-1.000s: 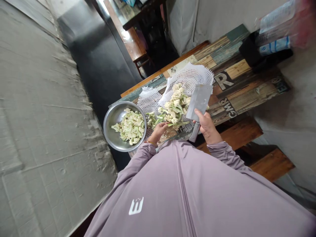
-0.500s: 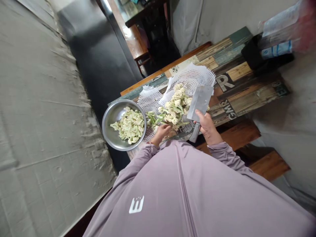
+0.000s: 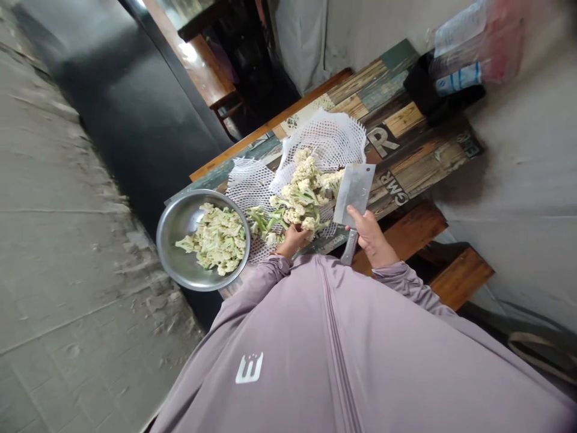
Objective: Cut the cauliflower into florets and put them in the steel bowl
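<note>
My right hand (image 3: 368,233) grips a cleaver (image 3: 354,193) by its handle, a finger laid along the broad blade, which points away from me. My left hand (image 3: 294,239) is closed at the near edge of a heap of cauliflower (image 3: 303,187), fingers on a floret piece there. The heap lies on white foam netting (image 3: 323,139) spread over the table. Left of it stands a steel bowl (image 3: 167,240) with many cut cauliflower florets (image 3: 219,237) inside. The cleaver's blade covers the right end of the heap.
The patchwork-patterned table (image 3: 433,150) runs toward the upper right, where a black container (image 3: 421,90) and plastic-wrapped packages (image 3: 460,78) stand by the wall. A wooden bench (image 3: 419,225) is under the near right side. The bowl sits at the table's left end.
My view has turned, so the table and bowl appear shifted left. My left hand has closed on a cauliflower piece at the heap's edge. The cleaver stays in my right hand, its blade slightly turned.
</note>
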### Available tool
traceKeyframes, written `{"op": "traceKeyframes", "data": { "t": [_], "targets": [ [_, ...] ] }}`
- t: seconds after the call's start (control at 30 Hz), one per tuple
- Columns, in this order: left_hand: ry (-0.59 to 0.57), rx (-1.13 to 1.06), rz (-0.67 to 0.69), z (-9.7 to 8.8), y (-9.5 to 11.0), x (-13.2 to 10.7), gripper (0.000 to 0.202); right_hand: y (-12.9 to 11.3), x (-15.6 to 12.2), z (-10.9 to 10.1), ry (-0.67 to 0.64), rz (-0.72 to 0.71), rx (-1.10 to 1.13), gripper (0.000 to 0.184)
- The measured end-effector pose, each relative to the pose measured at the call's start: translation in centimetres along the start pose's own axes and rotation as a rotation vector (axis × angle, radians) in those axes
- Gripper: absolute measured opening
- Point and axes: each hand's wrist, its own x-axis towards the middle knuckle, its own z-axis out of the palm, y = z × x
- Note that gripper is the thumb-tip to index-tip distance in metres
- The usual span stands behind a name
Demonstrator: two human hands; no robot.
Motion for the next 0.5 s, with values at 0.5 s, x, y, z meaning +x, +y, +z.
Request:
{"op": "traceKeyframes", "data": {
  "t": [0.5],
  "targets": [
    [0.155, -0.476, 0.092, -9.1, 3.7, -9.6, 0.034, 1.0, 0.2, 5.4, -0.311, 0.042, -0.029, 0.031]
  ]
}}
